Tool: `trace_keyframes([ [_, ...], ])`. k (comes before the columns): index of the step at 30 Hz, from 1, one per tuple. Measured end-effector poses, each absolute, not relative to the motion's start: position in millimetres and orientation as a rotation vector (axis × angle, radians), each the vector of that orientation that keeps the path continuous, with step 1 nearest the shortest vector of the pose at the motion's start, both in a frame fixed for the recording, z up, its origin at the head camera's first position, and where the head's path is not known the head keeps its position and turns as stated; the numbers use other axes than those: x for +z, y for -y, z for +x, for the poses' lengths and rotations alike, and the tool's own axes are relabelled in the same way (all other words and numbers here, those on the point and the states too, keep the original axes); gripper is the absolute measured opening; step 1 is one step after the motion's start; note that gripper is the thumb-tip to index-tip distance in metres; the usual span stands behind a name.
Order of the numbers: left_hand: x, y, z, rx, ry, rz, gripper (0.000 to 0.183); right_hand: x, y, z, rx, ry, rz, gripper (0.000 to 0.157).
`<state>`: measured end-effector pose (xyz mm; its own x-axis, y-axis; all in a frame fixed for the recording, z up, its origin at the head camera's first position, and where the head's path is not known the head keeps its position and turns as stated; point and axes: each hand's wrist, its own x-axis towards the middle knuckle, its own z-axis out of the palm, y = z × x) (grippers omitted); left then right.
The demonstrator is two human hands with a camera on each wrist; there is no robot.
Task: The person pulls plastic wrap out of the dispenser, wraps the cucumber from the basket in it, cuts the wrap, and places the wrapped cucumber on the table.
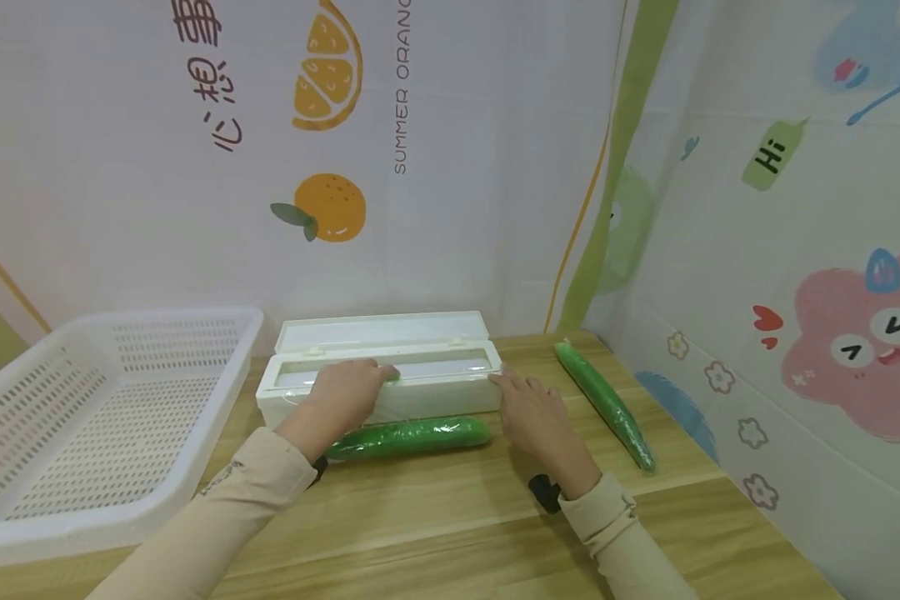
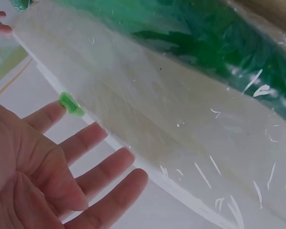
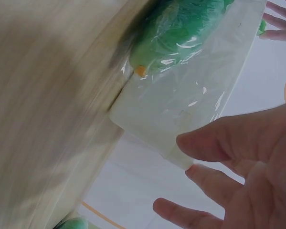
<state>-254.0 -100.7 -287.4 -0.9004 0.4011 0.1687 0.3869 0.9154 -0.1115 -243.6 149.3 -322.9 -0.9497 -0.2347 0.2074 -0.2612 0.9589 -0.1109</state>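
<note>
A long white cling film box point(image 1: 427, 402) lies crosswise on the table with its lid tipped back. Clear film point(image 2: 181, 109) hangs over its front and covers a green cucumber point(image 1: 420, 435) lying just before the box. My left hand point(image 1: 345, 396) reaches over the top edge, fingers nearly straight; its index fingertip touches a small green slider point(image 2: 70, 104). At the box's right end, my right hand point(image 1: 536, 417) pinches the corner, thumb on the front face and index finger at the end; the other fingers stay extended.
A white perforated basket point(image 1: 228, 400) stands to the left of the box. On the right, a second cucumber point(image 1: 607, 400) in clear wrap lies slantwise on the wooden table point(image 1: 435, 533). Printed cloth point(image 1: 457, 242) hangs close behind the box and along the right side.
</note>
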Motion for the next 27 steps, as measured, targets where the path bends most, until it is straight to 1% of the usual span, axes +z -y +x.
trace_keyframes([
  [7,-283.9,104.7,-250.5,0.112,2.887,-0.607,0.048,-323.8,-147.5,-244.9,0.211,2.934,0.363,0.044],
  [15,-279.5,111.4,-248.7,0.097,2.907,-0.605,0.053,-324.2,-146.0,-248.3,0.228,2.940,0.354,0.045],
  [19,-275.0,122.3,-245.5,0.068,2.898,-0.596,0.047,-323.6,-146.8,-249.4,0.236,2.940,0.346,0.045],
  [27,-266.0,158.0,-235.9,0.063,2.953,-0.512,0.029,-323.2,-150.3,-248.8,0.209,2.943,0.331,0.045],
])
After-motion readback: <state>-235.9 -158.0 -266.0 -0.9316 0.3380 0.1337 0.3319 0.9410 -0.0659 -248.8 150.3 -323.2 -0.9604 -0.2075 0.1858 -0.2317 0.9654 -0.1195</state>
